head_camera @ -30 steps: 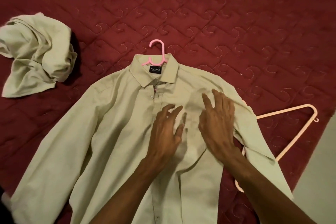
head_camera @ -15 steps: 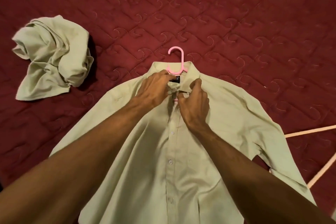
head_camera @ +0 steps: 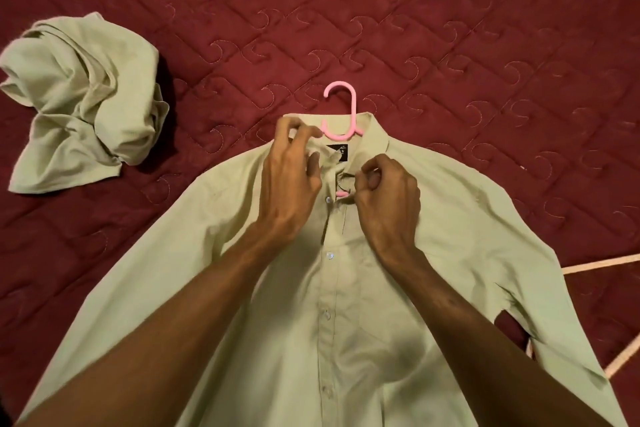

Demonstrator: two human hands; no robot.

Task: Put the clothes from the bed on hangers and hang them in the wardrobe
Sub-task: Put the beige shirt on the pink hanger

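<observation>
A pale green button-up shirt [head_camera: 346, 305] lies flat, front up, on the dark red quilted bed [head_camera: 415, 28]. A pink hanger [head_camera: 341, 111] is inside it; its hook sticks out above the collar and a bit of pink shows in the open neck. My left hand [head_camera: 291, 177] pinches the left collar flap with curled fingers. My right hand [head_camera: 384, 198] pinches the right placket edge just below the collar. The top of the shirt is unbuttoned; the lower buttons look closed.
A second pale green garment [head_camera: 83, 100] lies crumpled on the bed at the left. A light pink hanger [head_camera: 602, 262] lies partly under the shirt's right sleeve, running off the right edge.
Both hands moved from the shirt's chest up to the collar and took hold of it. Since half a second ago the left hand has lifted the collar flap.
</observation>
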